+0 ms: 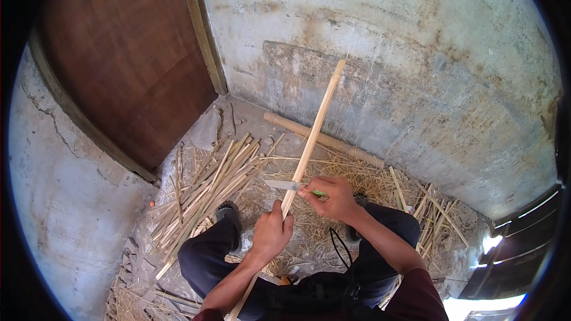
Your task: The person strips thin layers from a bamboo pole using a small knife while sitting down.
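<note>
A long pale bamboo strip (317, 125) slants up and away from my lap, its far end in front of the wall. My left hand (271, 233) is wrapped round its lower part, and the near end runs back under my left forearm. Just above that grip, my right hand (331, 197) is closed on the green handle of a knife (284, 184). The knife's blade lies across the strip and points left. Whether the edge bites into the bamboo I cannot tell.
Split bamboo sticks (208, 187) lie heaped on the left, with more sticks (437, 217) at the right. A thick bamboo pole (351, 147) rests along the wall's foot. Shavings (315, 229) litter the floor between my feet. A brown door (131, 53) stands at the far left.
</note>
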### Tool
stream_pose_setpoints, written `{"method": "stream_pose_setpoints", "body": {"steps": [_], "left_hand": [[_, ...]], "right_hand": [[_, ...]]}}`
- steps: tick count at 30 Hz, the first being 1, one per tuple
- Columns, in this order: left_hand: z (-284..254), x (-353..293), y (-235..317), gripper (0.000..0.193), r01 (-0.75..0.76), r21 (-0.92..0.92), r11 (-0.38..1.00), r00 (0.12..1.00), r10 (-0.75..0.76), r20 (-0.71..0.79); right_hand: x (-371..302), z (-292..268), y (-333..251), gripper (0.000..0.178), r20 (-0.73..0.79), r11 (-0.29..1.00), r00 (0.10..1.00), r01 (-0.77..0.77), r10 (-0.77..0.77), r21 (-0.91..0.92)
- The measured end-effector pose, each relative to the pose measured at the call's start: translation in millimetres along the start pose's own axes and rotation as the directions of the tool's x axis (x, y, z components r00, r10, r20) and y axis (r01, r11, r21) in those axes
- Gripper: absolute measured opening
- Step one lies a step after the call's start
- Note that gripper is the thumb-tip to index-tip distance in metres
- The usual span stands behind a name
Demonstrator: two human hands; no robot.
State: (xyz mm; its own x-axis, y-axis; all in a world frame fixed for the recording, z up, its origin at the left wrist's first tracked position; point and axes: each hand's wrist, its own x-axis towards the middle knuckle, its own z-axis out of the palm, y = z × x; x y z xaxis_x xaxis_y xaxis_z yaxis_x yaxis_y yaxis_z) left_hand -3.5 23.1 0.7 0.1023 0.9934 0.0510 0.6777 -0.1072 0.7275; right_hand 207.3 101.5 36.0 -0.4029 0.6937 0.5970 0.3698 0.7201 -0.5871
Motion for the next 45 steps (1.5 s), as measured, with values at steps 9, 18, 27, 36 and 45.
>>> {"method": "stream_pose_setpoints", "body": {"steps": [9,18,27,36,45], "left_hand": [[5.7,-2.8,-3.7,0.031,-0.024,0.036,0.999,0.999,0.024,-0.022],[4.9,-3.8,-2.6,0.031,-0.044,0.048,0.998,0.999,0.045,-0.017],[0.6,-5.0,7.6,0.030,-0.012,0.119,0.993,1.000,0.014,-0.015],[3.4,-7.1,5.9,0.035,-0.008,0.137,0.991,1.000,0.006,0.010],[4.5,-7.5,7.2,0.035,0.001,0.162,0.987,1.000,-0.005,0.022]], "right_hand": [[6.6,-14.5,14.9,0.009,-0.036,0.996,0.997,-0.064,0.062,-0.060],[3.0,-10.0,1.3,0.014,-0.004,0.997,0.997,-0.076,0.076,0.019],[4.9,-11.4,14.9,0.011,-0.060,0.997,0.996,-0.074,0.073,-0.013],[8.7,-26.1,33.0,0.009,-0.083,0.993,0.992,-0.102,0.097,-0.057],[3.1,-19.4,10.5,0.008,0.049,0.987,0.986,-0.162,0.161,0.012]]}}
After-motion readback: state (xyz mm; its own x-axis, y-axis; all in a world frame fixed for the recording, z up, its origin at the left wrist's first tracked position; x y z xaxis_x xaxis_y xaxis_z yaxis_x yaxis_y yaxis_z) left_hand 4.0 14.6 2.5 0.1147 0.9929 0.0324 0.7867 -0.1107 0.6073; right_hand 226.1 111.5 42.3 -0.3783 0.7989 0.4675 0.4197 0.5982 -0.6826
